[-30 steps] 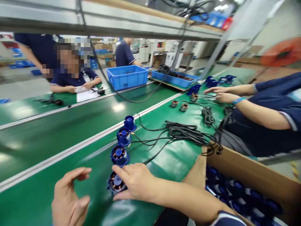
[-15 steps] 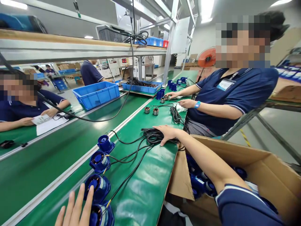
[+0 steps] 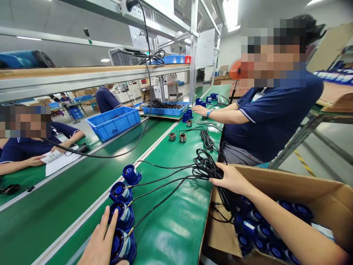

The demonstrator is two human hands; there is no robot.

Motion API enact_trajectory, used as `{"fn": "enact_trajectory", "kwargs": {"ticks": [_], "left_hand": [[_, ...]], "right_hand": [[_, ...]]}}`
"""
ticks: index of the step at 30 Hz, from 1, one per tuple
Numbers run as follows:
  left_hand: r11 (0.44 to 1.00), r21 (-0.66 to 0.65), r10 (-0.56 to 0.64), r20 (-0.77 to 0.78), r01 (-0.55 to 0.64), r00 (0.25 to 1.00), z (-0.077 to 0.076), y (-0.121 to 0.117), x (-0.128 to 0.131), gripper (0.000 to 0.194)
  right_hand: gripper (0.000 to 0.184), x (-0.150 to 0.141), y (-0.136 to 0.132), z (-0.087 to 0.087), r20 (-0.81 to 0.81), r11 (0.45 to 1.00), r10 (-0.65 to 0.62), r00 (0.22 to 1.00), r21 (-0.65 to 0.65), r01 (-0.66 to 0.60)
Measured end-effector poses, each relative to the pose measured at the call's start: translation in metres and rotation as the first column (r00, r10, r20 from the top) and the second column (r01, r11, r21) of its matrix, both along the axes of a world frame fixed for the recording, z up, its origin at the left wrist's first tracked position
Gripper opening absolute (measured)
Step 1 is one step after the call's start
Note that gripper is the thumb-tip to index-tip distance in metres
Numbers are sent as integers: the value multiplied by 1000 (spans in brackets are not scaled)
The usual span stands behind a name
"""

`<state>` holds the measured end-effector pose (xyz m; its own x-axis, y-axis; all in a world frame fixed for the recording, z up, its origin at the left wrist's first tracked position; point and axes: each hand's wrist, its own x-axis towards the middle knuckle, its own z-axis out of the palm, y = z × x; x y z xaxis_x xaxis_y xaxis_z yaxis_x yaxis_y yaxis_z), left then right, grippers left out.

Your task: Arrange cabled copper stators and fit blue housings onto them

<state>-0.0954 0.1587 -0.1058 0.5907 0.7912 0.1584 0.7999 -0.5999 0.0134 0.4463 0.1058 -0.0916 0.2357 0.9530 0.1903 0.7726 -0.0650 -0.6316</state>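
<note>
My right hand (image 3: 230,179) is closed around a bundle of black cables (image 3: 206,167) at the bench's right edge, the loops hanging down over the cardboard box. From the bundle, separate leads run left to several blue fan housings (image 3: 131,174) lined up along the white rail. My left hand (image 3: 100,237) lies against the nearest housings (image 3: 122,244), fingers stretched out and apart, touching their left side. Part of that hand is cut off by the lower frame edge.
A cardboard box (image 3: 311,176) with several blue fans stands at the right. Metal motor cores (image 3: 182,137) and another cable coil (image 3: 206,140) lie farther up the bench. Blue bins (image 3: 114,123) stand across the belt. A co-worker (image 3: 271,114) works at the right, another at the left.
My right hand has gripped the cable bundle and drawn it right, lifting it over the box edge. The leads are straighter. The right co-worker's hands have moved farther up the bench.
</note>
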Motion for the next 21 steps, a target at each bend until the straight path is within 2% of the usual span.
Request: {"fn": "enact_trajectory", "kwargs": {"ticks": [4,7,12,16,21], "left_hand": [[1000,13,-22,3,22,1000,-2,28,16,123],[995,4,-98,32,98,995,-3,55,36,120],[980,-71,-182,81,187,980,11,109,94,111],[959,-90,-257,130,269,958,23,154,152,110],[951,7,-306,167,309,937,22,192,211,97]], "right_hand": [[41,6,-18,7,-55,992,-104,993,60,107],[46,15,-24,12,-117,984,-137,984,103,149],[50,43,-18,12,-180,952,-265,947,107,287],[48,63,12,20,-210,928,-334,919,98,360],[38,66,87,46,-149,930,-360,921,18,366]]}}
